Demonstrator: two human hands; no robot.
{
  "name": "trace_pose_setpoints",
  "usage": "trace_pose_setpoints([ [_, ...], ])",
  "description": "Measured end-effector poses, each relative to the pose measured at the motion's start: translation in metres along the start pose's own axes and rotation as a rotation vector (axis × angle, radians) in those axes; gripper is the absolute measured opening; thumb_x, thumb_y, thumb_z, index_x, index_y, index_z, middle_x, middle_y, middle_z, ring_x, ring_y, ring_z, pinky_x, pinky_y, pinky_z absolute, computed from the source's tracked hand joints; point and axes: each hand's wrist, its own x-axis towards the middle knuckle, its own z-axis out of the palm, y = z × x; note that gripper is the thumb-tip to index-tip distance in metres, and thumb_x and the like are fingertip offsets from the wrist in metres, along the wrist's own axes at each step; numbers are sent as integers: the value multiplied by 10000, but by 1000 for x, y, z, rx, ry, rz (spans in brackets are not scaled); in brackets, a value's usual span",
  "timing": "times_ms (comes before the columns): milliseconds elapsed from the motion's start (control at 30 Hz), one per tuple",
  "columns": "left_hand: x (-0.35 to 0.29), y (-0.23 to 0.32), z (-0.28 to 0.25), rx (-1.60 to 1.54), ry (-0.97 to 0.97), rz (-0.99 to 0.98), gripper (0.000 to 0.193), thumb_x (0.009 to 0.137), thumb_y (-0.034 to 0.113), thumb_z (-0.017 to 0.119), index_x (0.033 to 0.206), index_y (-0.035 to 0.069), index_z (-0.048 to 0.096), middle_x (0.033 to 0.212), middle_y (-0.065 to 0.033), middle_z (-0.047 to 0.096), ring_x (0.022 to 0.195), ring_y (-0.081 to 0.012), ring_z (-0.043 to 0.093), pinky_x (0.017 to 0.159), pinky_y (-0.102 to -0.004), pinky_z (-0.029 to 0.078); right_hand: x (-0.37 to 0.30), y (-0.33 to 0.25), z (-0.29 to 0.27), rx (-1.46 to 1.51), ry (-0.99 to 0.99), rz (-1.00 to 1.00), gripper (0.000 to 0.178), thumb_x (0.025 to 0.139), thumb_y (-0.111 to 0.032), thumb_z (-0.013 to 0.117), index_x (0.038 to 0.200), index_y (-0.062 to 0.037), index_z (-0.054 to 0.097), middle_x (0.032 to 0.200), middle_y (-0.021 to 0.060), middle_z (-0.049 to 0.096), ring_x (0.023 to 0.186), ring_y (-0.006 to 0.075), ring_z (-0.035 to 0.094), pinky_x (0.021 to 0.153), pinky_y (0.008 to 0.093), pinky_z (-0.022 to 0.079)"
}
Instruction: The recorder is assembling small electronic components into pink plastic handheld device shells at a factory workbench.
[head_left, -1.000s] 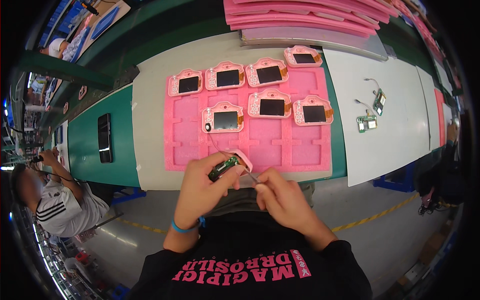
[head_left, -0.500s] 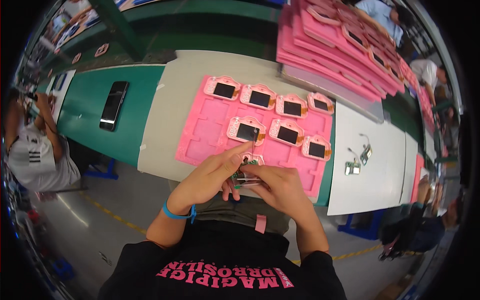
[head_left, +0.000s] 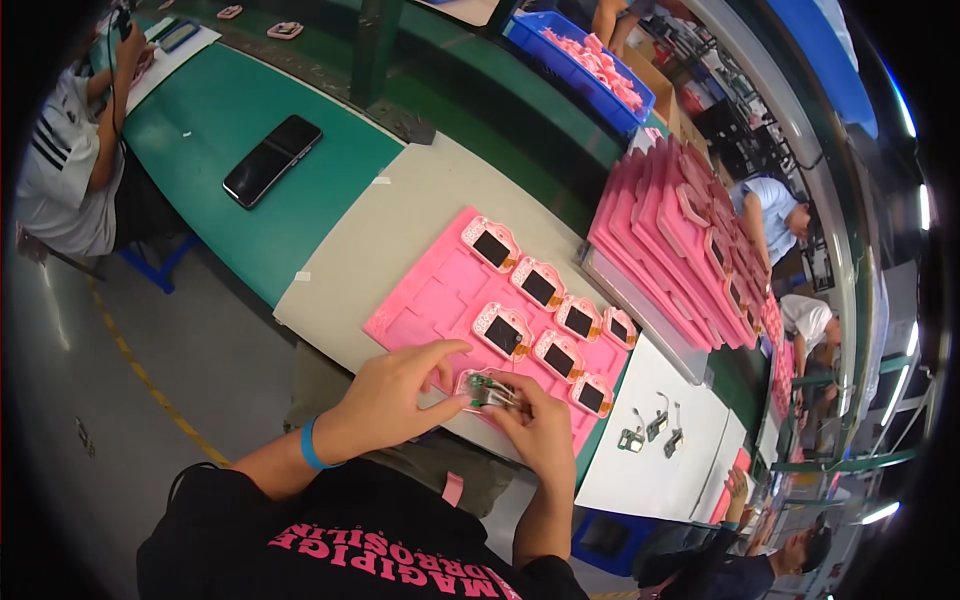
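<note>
Above the near edge of a pink foam tray [head_left: 430, 285], my right hand [head_left: 540, 425] grips a small green circuit board [head_left: 490, 392] with wires and metal parts between thumb and fingers. My left hand [head_left: 395, 395] is just left of the board, thumb and forefinger spread, its thumb tip close to the board's edge. Under the board, part of a pink casing [head_left: 463, 383] shows; my hands hide the rest. Several pink casings with dark screens, such as one nearby [head_left: 503, 332], lie in the tray's recesses.
Several small circuit boards with leads [head_left: 632, 438] lie on the white surface at right. A stack of pink trays [head_left: 665, 240] stands behind, with a blue crate [head_left: 575, 65] of pink pieces beyond. A black phone [head_left: 272, 162] rests on the green mat at left. Other people sit nearby.
My head has turned, so the scene appears rotated and shifted. My left hand has come away from the board, and its fingers have spread. My right hand still holds the board.
</note>
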Motion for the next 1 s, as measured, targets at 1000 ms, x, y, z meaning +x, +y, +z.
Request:
trace_pose_setpoints([
  [1000,8,-18,0,-119,143,103,511,835,196,914,1303,105,729,1067,-26,719,762,-171,628,684,-281,508,-21,34,-7,171,263,110,326,866,29,830,1153,-42,692,709,-40,546,616,60,417,579,208,324],
])
